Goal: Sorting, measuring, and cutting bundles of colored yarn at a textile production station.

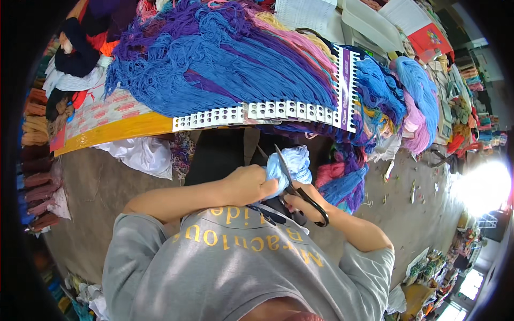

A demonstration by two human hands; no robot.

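Observation:
My left hand (248,183) grips a bundle of light blue yarn (292,163) just above my chest. My right hand (301,199) holds black-handled scissors (300,195), fingers through the loops. The long blades point up and cross the front of the light blue bundle. Whether the blades are cutting the strands I cannot tell. Both forearms come in from below, over my grey shirt.
A table edge in front carries white perforated yarn cards (257,112) with blue and purple yarn hanks (214,59) spread over them. More hanks in blue and pink (412,101) hang at the right. White cloth (142,155) lies lower left. The floor (417,203) holds scraps.

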